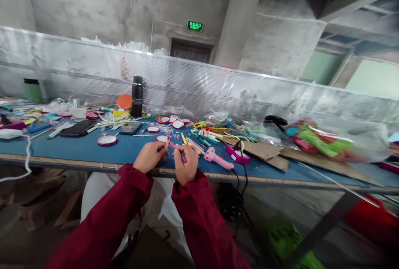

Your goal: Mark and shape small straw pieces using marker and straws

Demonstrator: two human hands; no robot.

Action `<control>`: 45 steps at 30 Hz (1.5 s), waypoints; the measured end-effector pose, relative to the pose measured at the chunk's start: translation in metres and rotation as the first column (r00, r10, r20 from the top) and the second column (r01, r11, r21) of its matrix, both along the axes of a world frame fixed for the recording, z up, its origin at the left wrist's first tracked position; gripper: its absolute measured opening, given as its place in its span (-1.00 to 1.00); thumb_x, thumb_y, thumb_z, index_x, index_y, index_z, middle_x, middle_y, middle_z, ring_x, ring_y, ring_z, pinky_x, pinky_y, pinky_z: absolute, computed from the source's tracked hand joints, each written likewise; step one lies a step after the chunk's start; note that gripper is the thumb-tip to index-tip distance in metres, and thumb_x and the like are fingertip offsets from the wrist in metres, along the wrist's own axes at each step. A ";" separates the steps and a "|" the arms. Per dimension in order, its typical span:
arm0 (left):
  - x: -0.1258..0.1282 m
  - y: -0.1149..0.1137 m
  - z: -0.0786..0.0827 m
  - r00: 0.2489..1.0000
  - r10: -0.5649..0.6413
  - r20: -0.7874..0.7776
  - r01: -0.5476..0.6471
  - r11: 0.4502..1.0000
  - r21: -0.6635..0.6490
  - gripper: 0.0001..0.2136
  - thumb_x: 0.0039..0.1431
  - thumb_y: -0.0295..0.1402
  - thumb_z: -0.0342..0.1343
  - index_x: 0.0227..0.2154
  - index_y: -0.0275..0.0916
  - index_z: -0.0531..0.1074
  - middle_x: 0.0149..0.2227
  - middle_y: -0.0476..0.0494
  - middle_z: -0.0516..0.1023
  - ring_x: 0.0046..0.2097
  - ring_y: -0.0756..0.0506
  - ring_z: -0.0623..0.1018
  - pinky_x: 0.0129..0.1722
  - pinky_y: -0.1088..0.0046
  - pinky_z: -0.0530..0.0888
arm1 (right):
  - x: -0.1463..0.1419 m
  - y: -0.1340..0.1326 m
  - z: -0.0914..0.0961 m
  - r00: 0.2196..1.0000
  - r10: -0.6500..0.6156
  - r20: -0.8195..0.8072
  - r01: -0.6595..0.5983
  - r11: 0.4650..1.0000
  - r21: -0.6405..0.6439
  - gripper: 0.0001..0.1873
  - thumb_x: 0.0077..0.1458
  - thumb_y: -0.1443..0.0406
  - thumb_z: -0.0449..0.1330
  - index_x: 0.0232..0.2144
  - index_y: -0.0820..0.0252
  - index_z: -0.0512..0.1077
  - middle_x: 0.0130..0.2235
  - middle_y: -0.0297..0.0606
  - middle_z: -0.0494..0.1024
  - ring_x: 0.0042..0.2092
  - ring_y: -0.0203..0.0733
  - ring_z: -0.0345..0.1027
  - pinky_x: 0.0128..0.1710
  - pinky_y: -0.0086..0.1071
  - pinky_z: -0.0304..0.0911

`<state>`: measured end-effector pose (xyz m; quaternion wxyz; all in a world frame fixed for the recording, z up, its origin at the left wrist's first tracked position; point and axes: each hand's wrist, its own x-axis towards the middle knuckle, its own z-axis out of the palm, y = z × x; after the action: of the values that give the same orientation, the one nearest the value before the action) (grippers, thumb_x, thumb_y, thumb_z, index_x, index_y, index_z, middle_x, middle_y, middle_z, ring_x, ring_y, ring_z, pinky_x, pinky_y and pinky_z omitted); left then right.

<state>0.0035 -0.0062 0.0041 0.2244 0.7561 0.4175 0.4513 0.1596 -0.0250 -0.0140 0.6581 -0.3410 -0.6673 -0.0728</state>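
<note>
Both my hands, in dark red sleeves, meet over the front edge of the blue worktable (77,148). My left hand (150,155) is closed, pinching the end of a thin pink stick (174,146). My right hand (186,162) is curled round the other part of the same pink stick, whose purple tip pokes out between the fingers. Loose coloured sticks (193,143) lie just beyond my right hand. A pink glue gun (218,159) rests to the right of it, its black cord hanging over the edge.
Small red-rimmed round lids (107,140) and tiny beads are scattered mid-table. A black flask (136,96) stands at the back by a perforated metal screen (199,82). Cardboard sheets (264,152) and plastic bags of bright parts (324,142) fill the right; a phone (77,128) and clutter lie left.
</note>
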 end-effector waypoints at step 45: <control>0.001 -0.001 0.001 1.000 0.030 -0.007 -0.031 0.999 -0.015 -0.78 0.15 -0.26 0.01 -0.47 -0.23 0.48 -0.53 -0.03 0.55 -0.50 -0.05 0.52 -0.46 0.51 0.38 | -0.001 -0.002 0.001 0.999 -0.012 0.039 0.012 1.000 0.001 -0.87 0.18 0.31 0.11 -0.39 0.13 0.43 -0.39 -0.32 0.59 -0.31 -0.19 0.43 0.02 -0.16 0.15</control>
<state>0.0042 -0.0071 0.0054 0.2218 0.7493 0.4331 0.4492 0.1589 -0.0273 -0.0125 0.6445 -0.3431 -0.6781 -0.0838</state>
